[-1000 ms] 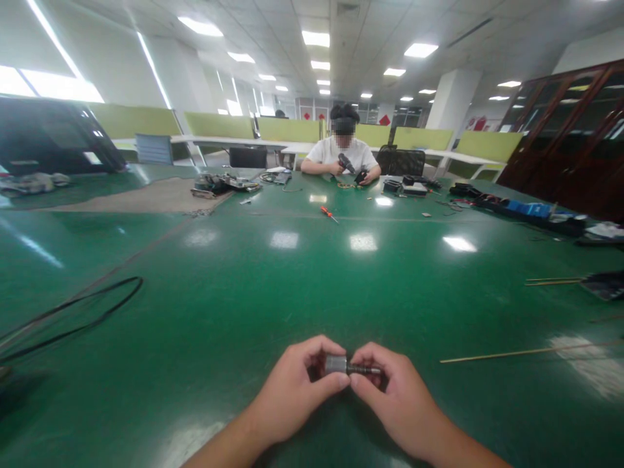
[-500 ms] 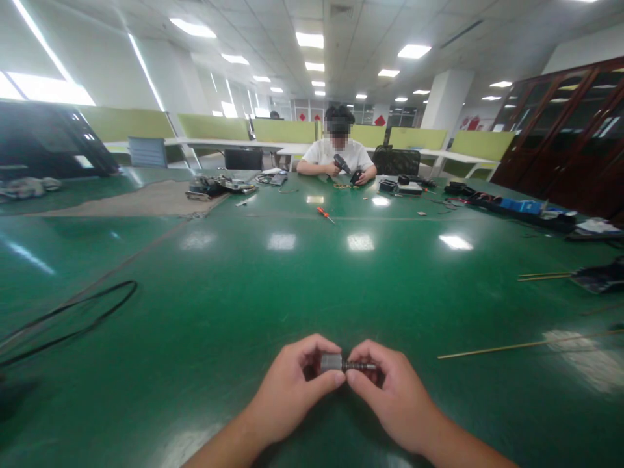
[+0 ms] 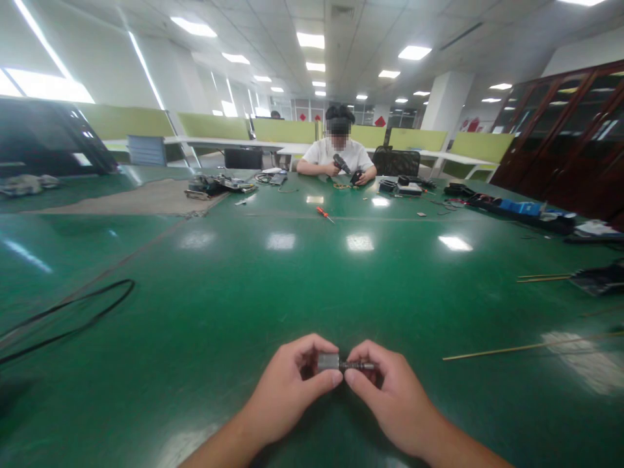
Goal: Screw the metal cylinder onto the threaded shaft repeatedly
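Low in the middle of the head view, both my hands pinch one small metal part, a grey cylinder with a thin ridged shaft pointing right. My left hand is closed round the cylinder, thumb in front and fingers behind. On the shaft side, my right hand grips between thumb and fingertips. The thumbs are close together, a small gap apart. The part lies level, just above the green table. My fingers hide some of its surface.
A black cable loop lies left. Thin brass-coloured rods lie right. An orange screwdriver rests farther off. Across the table a person holds a power drill and a dark object. Tools and parts clutter the far side.
The cylinder and my left fingers have shifted very slightly left, and a little more of the shaft shows between my hands. My right hand stays nearly in place.
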Available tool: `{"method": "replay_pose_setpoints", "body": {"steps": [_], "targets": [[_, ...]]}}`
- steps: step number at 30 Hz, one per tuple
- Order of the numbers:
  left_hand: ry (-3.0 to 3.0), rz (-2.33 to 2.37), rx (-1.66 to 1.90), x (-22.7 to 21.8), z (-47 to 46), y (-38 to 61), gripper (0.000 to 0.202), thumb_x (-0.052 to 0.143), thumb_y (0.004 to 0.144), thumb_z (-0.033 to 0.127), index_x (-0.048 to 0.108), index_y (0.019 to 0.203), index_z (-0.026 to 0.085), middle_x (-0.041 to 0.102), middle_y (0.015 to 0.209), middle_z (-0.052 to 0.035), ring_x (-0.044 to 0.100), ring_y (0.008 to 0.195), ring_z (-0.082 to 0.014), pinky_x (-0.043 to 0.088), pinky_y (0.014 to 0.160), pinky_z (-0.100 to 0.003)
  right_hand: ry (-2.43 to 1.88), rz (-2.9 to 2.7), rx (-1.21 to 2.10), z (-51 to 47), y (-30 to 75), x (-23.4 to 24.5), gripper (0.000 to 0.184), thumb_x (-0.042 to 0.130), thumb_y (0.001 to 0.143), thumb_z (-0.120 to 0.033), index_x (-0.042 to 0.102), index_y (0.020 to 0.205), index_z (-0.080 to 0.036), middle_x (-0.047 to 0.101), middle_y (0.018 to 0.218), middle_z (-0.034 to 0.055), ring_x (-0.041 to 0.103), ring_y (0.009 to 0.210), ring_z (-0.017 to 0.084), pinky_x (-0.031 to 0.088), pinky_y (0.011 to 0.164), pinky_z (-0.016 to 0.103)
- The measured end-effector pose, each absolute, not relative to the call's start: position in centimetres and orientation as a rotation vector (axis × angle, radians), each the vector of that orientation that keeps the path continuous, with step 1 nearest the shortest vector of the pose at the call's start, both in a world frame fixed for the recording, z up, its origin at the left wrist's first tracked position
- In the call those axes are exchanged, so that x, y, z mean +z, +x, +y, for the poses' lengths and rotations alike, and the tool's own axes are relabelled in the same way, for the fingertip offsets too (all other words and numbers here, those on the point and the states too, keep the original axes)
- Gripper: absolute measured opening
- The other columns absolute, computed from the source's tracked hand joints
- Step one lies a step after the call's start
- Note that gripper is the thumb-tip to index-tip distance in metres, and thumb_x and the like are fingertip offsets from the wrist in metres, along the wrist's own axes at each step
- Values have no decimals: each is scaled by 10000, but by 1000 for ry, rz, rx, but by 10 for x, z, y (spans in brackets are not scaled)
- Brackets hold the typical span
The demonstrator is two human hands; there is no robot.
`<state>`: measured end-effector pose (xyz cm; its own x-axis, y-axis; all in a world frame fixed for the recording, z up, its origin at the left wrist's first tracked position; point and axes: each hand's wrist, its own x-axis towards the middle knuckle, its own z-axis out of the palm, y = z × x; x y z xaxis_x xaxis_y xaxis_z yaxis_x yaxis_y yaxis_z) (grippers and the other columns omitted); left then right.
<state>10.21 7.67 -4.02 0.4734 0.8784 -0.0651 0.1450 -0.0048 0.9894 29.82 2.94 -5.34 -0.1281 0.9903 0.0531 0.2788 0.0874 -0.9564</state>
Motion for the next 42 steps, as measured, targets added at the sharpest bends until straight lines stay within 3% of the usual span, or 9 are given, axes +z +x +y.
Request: {"method": "replay_pose_setpoints", "body": {"steps": [42], "targets": [[1437, 936, 786, -43, 79, 99, 312, 827, 741, 342, 698, 948, 148, 643, 807, -25, 560, 762, -193, 411, 697, -280, -1293, -1483, 1141, 28, 299, -59, 107, 571, 945, -288, 592, 926, -185, 546, 704, -31, 518, 631, 136, 373, 587, 243]]}}
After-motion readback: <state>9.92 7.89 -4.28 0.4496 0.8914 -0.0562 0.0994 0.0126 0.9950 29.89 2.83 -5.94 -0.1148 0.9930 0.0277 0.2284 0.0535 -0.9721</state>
